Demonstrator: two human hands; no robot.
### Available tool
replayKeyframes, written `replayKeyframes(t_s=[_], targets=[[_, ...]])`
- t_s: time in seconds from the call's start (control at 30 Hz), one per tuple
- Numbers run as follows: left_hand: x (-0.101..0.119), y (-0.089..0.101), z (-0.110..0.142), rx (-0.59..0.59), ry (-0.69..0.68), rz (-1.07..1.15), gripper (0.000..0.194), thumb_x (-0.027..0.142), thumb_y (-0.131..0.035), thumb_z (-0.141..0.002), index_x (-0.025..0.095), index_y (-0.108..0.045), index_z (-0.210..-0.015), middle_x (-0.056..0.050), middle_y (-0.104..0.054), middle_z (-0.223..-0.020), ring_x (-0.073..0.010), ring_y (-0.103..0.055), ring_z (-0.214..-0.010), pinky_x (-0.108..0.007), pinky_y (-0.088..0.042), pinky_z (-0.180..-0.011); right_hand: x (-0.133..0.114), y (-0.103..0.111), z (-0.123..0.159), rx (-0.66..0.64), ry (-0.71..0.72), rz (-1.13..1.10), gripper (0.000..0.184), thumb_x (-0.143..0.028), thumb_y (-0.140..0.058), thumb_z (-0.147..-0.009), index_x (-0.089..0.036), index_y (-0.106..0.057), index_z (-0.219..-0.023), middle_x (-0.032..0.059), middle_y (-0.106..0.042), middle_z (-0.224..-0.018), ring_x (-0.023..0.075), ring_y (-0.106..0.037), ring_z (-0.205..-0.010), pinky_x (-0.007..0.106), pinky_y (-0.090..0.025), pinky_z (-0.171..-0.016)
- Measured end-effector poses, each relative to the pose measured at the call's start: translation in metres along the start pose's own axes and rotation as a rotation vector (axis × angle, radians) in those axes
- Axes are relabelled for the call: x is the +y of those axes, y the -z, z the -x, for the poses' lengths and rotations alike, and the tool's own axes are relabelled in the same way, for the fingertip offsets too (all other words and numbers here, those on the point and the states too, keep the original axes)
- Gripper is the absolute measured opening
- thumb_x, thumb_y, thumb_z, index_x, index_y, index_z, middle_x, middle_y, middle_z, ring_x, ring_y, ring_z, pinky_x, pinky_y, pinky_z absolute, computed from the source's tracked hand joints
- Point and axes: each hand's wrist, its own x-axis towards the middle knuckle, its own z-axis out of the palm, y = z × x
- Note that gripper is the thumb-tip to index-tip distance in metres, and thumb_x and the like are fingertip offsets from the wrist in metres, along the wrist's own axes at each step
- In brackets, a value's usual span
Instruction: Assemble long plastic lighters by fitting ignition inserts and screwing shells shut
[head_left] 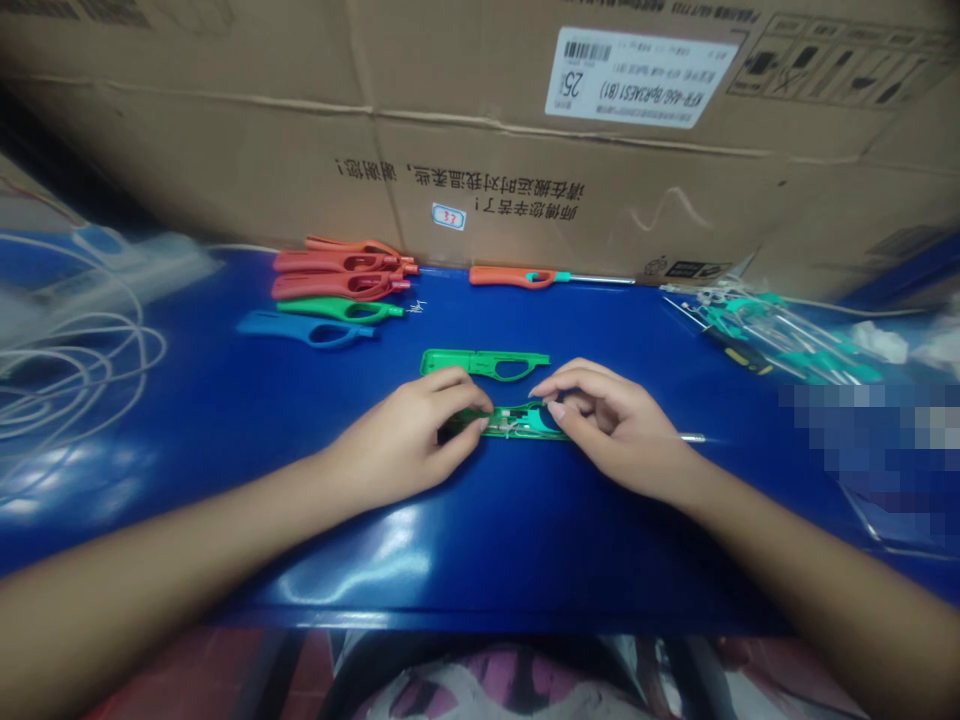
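In front of me on the blue table lies an opened green gas lighter (517, 424), its inner parts and turquoise trigger exposed. My left hand (431, 425) grips its handle end between thumb and fingers. Over the trigger area, my right hand (619, 425) has thumb and index finger nearly together at the casing's rim; anything tiny between them cannot be made out. A metal tube (691, 437) sticks out to the right from under that hand. Just beyond the lighter rests the loose green casing half (484, 364), apart from both hands.
Red-orange casings (341, 270), a green one (337, 308) and a blue one (307, 330) lie back left. An orange lighter (517, 277) rests against the cardboard box (450, 130). Turquoise-and-metal lighter parts (787, 330) and a screwdriver (739, 358) lie right; white cable (142, 340) coils left.
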Motion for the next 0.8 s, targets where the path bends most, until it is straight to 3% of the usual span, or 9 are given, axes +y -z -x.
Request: replayKeyframes(t_s=[0.1,0.2,0.3,0.43,0.63,0.8], targets=[[-0.0001,0.0033,0.0007,-0.028,-0.013,-0.012,0.021,0.025,-0.055,-0.097,0.018,-0.068,-0.112,-0.007,-0.067,-0.108,-0.0198,-0.065,-0.097,-0.032,-0.053,-0.085,-0.0026,0.0027,0.0004,0.042,0.112,0.145,0.016,-0.023,-0.055,-0.097,-0.022,-0.068,-0.107,0.0058,-0.06,-0.105,0.0099,-0.05,-0.064,0.026,-0.043,-0.053],[0.0003,0.0063,0.0013,-0.055,-0.04,-0.022,0.021,0.025,-0.056,-0.098,0.018,-0.071,-0.112,-0.006,-0.068,-0.103,-0.0187,-0.066,-0.093,-0.031,-0.053,-0.083,-0.0025,0.0058,-0.0004,-0.006,0.265,0.349,0.022,-0.019,-0.057,-0.095,-0.024,-0.066,-0.114,0.0073,-0.061,-0.112,0.0168,-0.06,-0.088,0.032,-0.051,-0.077],[0.0001,0.0074,0.0017,-0.076,-0.051,-0.036,0.022,0.026,-0.058,-0.098,0.018,-0.073,-0.111,-0.006,-0.068,-0.098,-0.0173,-0.066,-0.088,-0.029,-0.053,-0.079,-0.0004,0.0079,-0.0015,-0.095,0.338,0.467,0.026,-0.017,-0.056,-0.095,-0.022,-0.064,-0.12,0.009,-0.061,-0.115,0.0224,-0.057,-0.109,0.04,-0.047,-0.095],[-0.0009,0.007,0.0026,-0.081,-0.062,-0.045,0.023,0.028,-0.058,-0.099,0.018,-0.074,-0.113,-0.006,-0.068,-0.097,-0.0166,-0.066,-0.086,-0.029,-0.053,-0.08,0.0027,0.0087,-0.0021,-0.181,0.335,0.514,0.024,-0.019,-0.054,-0.096,-0.022,-0.063,-0.119,0.0089,-0.062,-0.112,0.022,-0.056,-0.105,0.041,-0.046,-0.093],[0.0,0.0082,0.0032,-0.086,-0.049,-0.056,0.026,0.028,-0.056,-0.1,0.02,-0.076,-0.114,-0.007,-0.069,-0.099,-0.0177,-0.067,-0.086,-0.031,-0.054,-0.082,0.0045,0.0078,-0.0017,-0.175,0.332,0.517,0.024,-0.019,-0.054,-0.097,-0.023,-0.065,-0.118,0.0093,-0.063,-0.112,0.0222,-0.057,-0.104,0.041,-0.046,-0.092],[0.0,0.0081,0.0008,-0.047,-0.009,0.013,0.018,0.023,-0.064,-0.095,0.018,-0.079,-0.102,-0.005,-0.069,-0.091,-0.0155,-0.067,-0.081,-0.028,-0.053,-0.077,0.0029,0.009,-0.0017,-0.181,0.382,0.584,0.024,-0.022,-0.054,-0.098,-0.023,-0.069,-0.117,0.0101,-0.063,-0.123,0.0232,-0.056,-0.113,0.044,-0.044,-0.098]])
